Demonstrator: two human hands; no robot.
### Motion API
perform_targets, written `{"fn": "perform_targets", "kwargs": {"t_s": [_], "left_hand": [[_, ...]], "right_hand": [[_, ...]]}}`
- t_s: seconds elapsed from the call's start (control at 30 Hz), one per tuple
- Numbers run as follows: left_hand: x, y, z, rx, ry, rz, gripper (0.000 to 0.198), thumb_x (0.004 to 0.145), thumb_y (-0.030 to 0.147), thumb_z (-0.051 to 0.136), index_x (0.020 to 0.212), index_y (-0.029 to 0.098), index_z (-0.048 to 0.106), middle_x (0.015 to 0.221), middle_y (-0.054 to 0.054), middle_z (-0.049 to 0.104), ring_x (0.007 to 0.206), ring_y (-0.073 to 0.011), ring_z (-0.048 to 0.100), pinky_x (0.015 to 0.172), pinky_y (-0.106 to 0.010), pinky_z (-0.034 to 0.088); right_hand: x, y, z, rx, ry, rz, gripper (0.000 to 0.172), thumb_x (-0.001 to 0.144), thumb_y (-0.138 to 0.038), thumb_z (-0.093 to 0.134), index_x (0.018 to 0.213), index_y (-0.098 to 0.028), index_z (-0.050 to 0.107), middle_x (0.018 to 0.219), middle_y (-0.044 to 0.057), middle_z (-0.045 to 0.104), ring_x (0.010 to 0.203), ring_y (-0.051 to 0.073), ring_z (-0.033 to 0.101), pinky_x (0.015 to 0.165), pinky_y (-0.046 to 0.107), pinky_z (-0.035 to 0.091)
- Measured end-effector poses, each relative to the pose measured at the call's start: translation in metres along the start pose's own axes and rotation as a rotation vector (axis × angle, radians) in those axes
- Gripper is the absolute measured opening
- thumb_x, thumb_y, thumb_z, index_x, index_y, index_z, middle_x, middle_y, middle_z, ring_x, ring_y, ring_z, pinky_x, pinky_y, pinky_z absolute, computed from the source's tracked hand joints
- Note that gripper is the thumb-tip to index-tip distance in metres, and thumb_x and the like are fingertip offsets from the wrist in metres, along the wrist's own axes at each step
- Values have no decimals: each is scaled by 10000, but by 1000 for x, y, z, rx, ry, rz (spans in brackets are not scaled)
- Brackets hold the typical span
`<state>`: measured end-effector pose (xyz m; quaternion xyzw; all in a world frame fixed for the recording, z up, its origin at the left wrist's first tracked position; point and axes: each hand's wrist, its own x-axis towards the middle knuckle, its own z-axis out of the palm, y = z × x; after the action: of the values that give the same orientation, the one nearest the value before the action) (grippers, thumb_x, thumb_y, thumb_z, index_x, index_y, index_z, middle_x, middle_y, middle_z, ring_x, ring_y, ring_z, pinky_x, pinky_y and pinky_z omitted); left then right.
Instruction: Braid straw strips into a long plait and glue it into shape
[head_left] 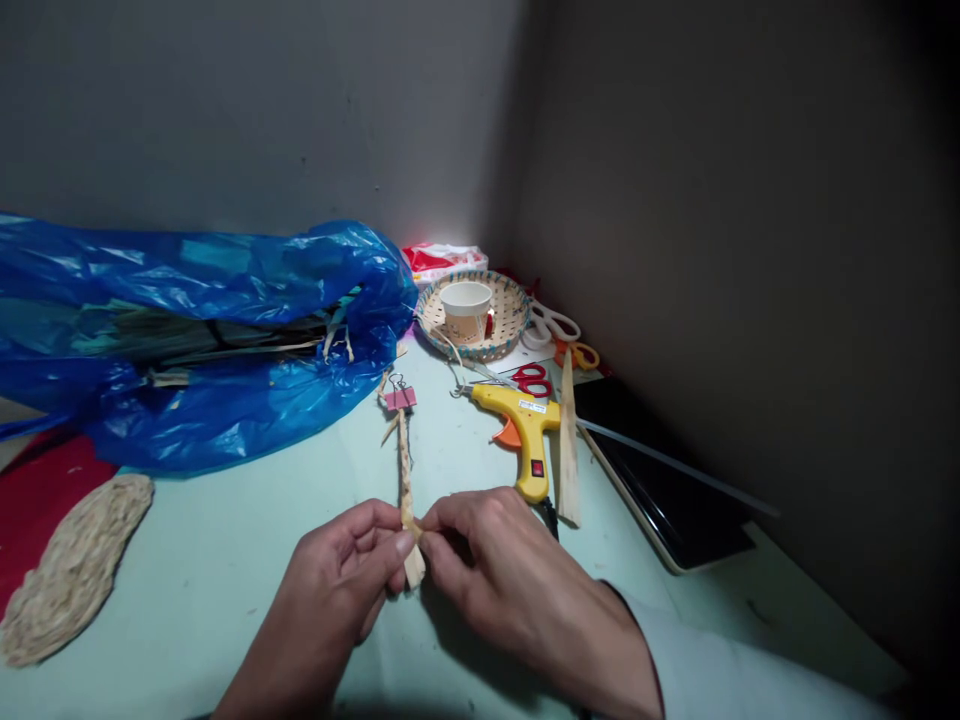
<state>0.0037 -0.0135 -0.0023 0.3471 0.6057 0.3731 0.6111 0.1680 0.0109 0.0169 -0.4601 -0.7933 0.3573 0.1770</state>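
A narrow braid (406,465) of pale dried plant strips runs toward me over the table. Its far end is gripped by a pink binder clip (400,399). My left hand (351,565) pinches the near end of the braid between thumb and fingers, where a loose flat strip sticks out below. From the other side my right hand (484,560) is closed too, its thumb and forefinger pinching a strip at the same spot. The fingertips of both hands almost meet and partly hide the strips there.
Right of the braid lie a yellow glue gun (529,430), a flat dry strip (568,450), red-handled scissors (531,380) and a black tablet-like device (667,480). Behind stands a woven basket (514,310) holding a paper cup (466,315). At left are a blue plastic bag (225,400) and a woven oval (79,570).
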Motion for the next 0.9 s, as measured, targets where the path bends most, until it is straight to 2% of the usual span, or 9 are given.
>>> {"fn": "perform_targets", "kwargs": {"t_s": [0.13,0.33,0.43,0.53,0.67,0.77,0.9], "left_hand": [[-1,5,4,88,62,56,235,705,364,743,642,171,625,541,34,531,556,-102,438,517,-185,343],[0,5,3,62,43,45,255,725,396,716,640,173,624,541,30,527,552,-108,427,488,-183,303],[1,5,3,63,31,78,249,739,375,699,625,168,618,565,22,539,554,-107,414,491,-189,303],[2,5,3,125,15,85,234,754,359,687,636,167,623,557,30,538,500,-89,358,455,-198,247],[6,4,1,174,-26,143,209,760,321,667,613,187,603,576,21,563,577,-131,472,540,-215,346],[10,3,-1,223,-41,177,249,756,324,663,566,203,557,575,20,554,592,-150,492,572,-233,375],[12,-2,-4,248,-54,161,279,758,392,685,592,200,570,591,17,555,617,-156,494,594,-227,384]], "right_hand": [[2,-2,-7,-24,-38,68,263,923,-240,488,708,-174,625,625,1,604,588,117,494,546,252,277],[20,2,-9,194,36,46,202,923,-310,525,920,-173,673,772,9,666,703,126,556,641,239,358],[32,7,-2,342,18,64,190,891,-277,548,819,-144,663,694,2,626,654,115,536,600,226,353],[40,9,6,428,43,109,152,852,-242,562,774,-138,641,653,-5,585,612,110,508,554,221,340],[41,6,14,317,137,144,93,802,-165,546,734,-155,609,617,-15,562,580,110,487,531,221,319],[38,4,20,242,187,99,108,807,-134,528,741,-158,610,620,-11,578,586,113,498,534,219,313],[32,4,10,180,133,-22,170,908,-214,517,831,-154,656,692,12,648,633,117,553,580,211,355]]}}
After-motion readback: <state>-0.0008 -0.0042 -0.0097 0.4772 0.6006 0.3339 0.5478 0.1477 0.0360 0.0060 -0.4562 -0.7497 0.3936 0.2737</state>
